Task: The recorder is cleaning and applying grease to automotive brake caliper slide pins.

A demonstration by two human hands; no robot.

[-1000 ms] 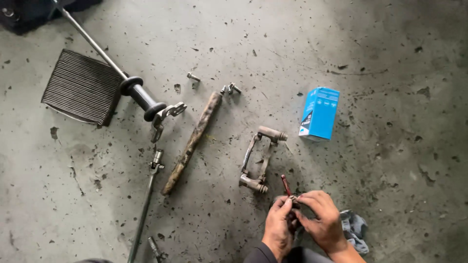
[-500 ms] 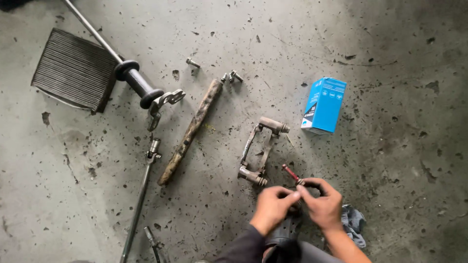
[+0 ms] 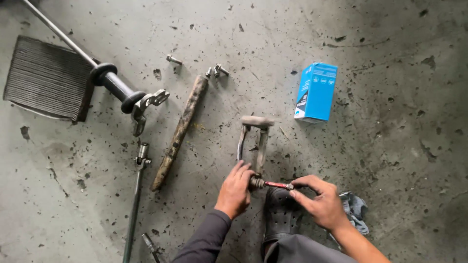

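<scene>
Head view: caliper bracket (image 3: 253, 141) on stained concrete floor (image 3: 390, 146), slide pin at its near end.

Left hand (image 3: 235, 189) clamps the bracket's near end; right hand (image 3: 319, 200) pinches the red slide pin (image 3: 278, 185), its tip at the bore. Judgement: keep the bracket pinned flat and the pin square to the bore. Blue carton (image 3: 316, 91) stands closed beyond; contents not visible.
</scene>
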